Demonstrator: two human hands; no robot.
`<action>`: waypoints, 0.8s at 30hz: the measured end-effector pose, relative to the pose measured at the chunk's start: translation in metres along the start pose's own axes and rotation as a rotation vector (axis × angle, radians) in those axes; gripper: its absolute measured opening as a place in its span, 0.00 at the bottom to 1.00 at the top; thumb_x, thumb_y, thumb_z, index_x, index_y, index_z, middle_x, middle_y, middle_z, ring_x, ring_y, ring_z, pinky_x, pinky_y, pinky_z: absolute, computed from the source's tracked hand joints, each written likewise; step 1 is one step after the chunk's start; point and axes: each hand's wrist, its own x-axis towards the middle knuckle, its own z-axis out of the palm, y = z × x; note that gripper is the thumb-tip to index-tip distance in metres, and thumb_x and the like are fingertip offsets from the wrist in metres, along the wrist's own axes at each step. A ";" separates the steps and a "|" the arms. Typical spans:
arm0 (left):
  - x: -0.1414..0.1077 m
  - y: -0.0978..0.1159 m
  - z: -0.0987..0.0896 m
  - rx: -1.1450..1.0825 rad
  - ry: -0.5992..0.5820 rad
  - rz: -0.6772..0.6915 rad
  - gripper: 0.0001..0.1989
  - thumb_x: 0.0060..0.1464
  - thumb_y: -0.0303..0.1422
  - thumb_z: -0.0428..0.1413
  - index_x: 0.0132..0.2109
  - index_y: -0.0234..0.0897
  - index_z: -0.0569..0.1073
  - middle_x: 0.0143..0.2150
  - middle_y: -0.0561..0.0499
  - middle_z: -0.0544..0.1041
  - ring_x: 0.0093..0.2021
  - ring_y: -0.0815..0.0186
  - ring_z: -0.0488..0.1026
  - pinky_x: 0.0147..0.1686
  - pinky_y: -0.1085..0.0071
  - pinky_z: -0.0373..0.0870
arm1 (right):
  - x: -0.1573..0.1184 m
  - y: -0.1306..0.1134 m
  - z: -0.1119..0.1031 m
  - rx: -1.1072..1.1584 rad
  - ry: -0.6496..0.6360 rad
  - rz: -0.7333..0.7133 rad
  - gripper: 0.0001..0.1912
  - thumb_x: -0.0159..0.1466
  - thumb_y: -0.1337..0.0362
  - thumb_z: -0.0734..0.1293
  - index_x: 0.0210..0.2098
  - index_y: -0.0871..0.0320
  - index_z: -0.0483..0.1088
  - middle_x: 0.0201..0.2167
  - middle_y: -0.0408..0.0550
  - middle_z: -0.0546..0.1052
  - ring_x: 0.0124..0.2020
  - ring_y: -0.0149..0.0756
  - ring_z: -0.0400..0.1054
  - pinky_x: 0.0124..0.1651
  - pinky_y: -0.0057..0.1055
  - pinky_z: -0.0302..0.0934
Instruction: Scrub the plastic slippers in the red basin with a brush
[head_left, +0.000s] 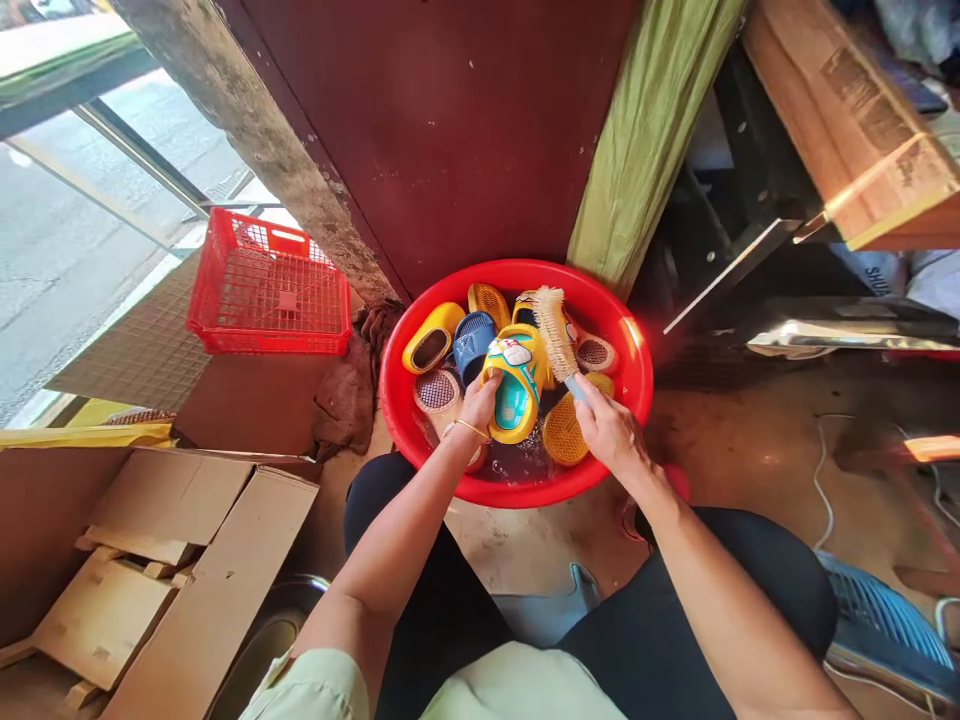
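Note:
A round red basin (517, 493) holds water and several shoes. My left hand (480, 403) grips a yellow clog (529, 352) with a teal insole and a cartoon decoration, held over the water with its opening towards me. In my right hand (606, 425) is the grey-blue handle of a brush (555, 335), whose pale bristles are just right of the clog. Around them in the basin lie a navy sandal (474, 338), a plain yellow clog (433, 340), a yellow sole (566, 430) and pinkish shoes with mesh-patterned insoles (437, 392).
An empty red crate (274, 290) stands left of the basin, beside a dark brown cloth (345, 400). Cardboard boxes (217, 570) fill the lower left. Behind the basin are a maroon panel (450, 130) and a green curtain (637, 150). A blue fan-like object (889, 620) sits at the lower right.

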 end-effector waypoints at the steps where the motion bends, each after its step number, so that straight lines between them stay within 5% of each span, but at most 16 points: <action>1: 0.000 0.002 0.000 -0.036 -0.005 -0.013 0.25 0.60 0.50 0.53 0.53 0.35 0.76 0.41 0.46 0.82 0.42 0.58 0.79 0.44 0.62 0.77 | -0.002 -0.001 -0.003 0.020 0.013 -0.025 0.27 0.72 0.62 0.54 0.69 0.58 0.61 0.58 0.54 0.76 0.54 0.44 0.74 0.55 0.38 0.70; 5: 0.011 0.011 -0.006 -0.125 0.136 0.096 0.27 0.59 0.50 0.53 0.58 0.38 0.70 0.48 0.47 0.80 0.46 0.60 0.78 0.47 0.63 0.76 | -0.030 -0.019 -0.011 0.058 -0.060 -0.147 0.27 0.72 0.60 0.54 0.70 0.53 0.59 0.57 0.52 0.77 0.52 0.43 0.75 0.53 0.35 0.71; 11: 0.024 0.018 -0.015 -0.182 0.392 0.290 0.27 0.61 0.44 0.55 0.63 0.39 0.63 0.56 0.44 0.76 0.54 0.60 0.75 0.54 0.63 0.72 | -0.053 -0.037 -0.005 -0.156 -0.250 -0.165 0.26 0.72 0.59 0.55 0.68 0.49 0.63 0.36 0.50 0.80 0.31 0.40 0.77 0.32 0.31 0.69; 18: -0.009 0.003 0.016 0.050 0.180 0.383 0.29 0.61 0.43 0.56 0.66 0.41 0.59 0.60 0.43 0.72 0.58 0.58 0.72 0.57 0.63 0.69 | -0.009 -0.040 0.018 -0.104 -0.162 -0.053 0.28 0.72 0.62 0.54 0.70 0.55 0.59 0.42 0.55 0.81 0.40 0.44 0.77 0.42 0.34 0.71; 24: 0.005 0.012 -0.006 0.116 0.269 0.424 0.29 0.62 0.46 0.54 0.66 0.41 0.61 0.63 0.43 0.69 0.64 0.55 0.66 0.63 0.60 0.64 | -0.016 -0.043 0.021 0.090 -0.203 -0.172 0.29 0.73 0.62 0.55 0.72 0.56 0.56 0.48 0.55 0.81 0.45 0.43 0.77 0.49 0.35 0.72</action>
